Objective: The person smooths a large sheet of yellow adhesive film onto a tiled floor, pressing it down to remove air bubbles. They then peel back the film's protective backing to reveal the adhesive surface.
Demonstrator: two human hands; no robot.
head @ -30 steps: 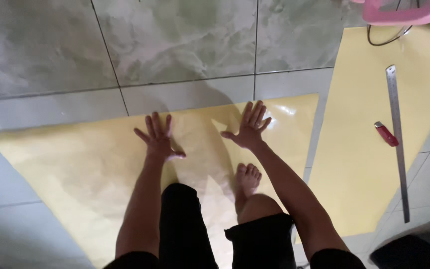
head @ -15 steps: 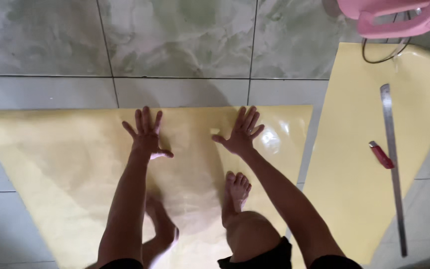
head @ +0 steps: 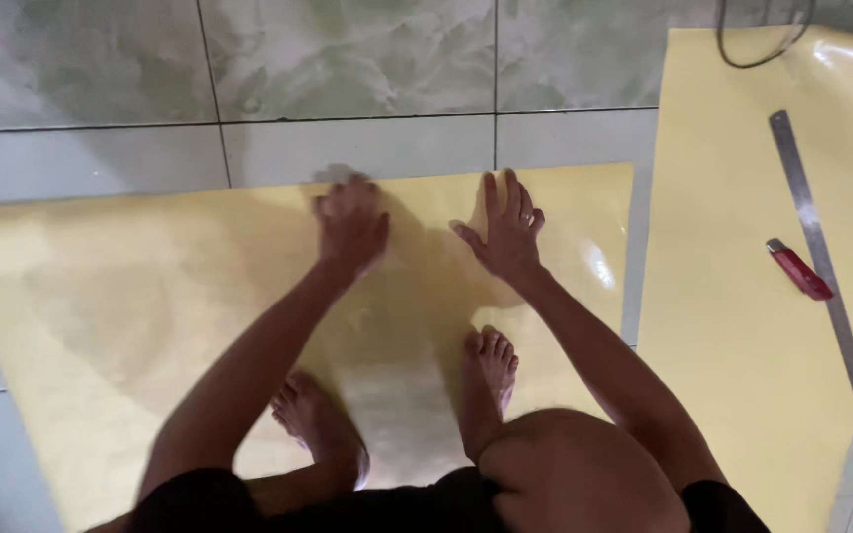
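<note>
While the person crouches barefoot on a large yellow sheet point(head: 130, 296) spread over the tiled floor point(head: 348, 59), both hands press flat near the sheet's far edge. The left hand point(head: 350, 222) is blurred, so its fingers are hard to make out, though it looks open and grips nothing. The right hand point(head: 507, 237) lies palm down with fingers spread, also holding nothing. Both feet rest on the sheet; knees and dark shorts hide its near middle, and its left end is cut off. A second yellow sheet point(head: 733, 375) lies along the right, carrying a long metal ruler point(head: 821, 266) and a red utility knife point(head: 799, 268), well apart from the hands.
</note>
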